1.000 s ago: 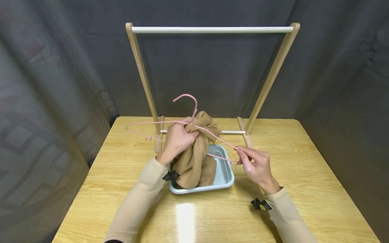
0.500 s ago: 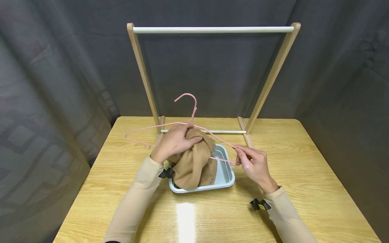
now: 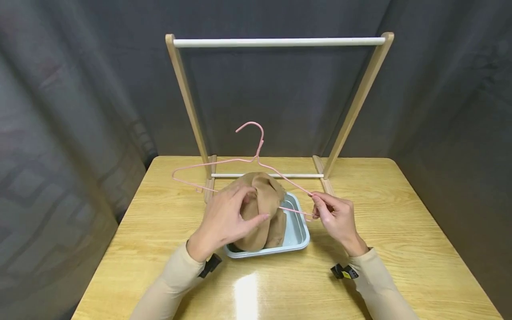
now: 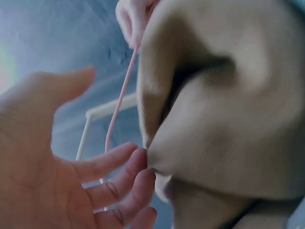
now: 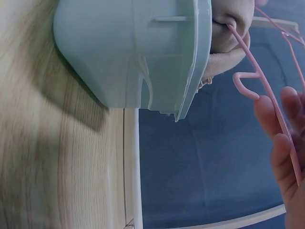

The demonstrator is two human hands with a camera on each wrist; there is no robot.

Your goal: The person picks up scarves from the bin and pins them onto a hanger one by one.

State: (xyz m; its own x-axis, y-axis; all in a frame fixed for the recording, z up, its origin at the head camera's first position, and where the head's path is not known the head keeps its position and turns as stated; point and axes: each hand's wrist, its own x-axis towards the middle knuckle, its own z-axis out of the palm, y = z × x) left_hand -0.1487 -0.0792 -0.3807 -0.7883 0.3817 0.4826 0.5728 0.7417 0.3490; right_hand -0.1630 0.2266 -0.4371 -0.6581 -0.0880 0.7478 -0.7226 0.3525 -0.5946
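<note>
Sagging in a bunched loop, the brown cloth [image 3: 264,200] rises out of the pale blue tray [image 3: 295,226], its lower folds lying inside. The bar of the pink hanger [image 5: 260,76] runs into a fold above the tray; how far the cloth wraps it is hidden.

Left hand [image 3: 225,218], over the tray's left front: thumb and fingers spread, fingertips at the cloth's edge in my left wrist feed. Contact looks light; no pinch that I can see. Right hand [image 3: 336,218], right of the tray: fingertips pinching one end of the hanger.

Risk 1: cloth slipping back into the tray. Cause, I judge: bunched weight on the near side, with nothing clamping it.
Risk 2: hanger rolling or dipping to the tray's left. Cause: support at one end only, as far as I can see.
Risk 3: cloth twisting into a lump. Cause: pulling an inner fold rather than the free edge.

Rack [image 3: 280,42] stands behind the tray on the table [image 3: 300,284]; I'd expect a wide hanger swing to catch its uprights.
</note>
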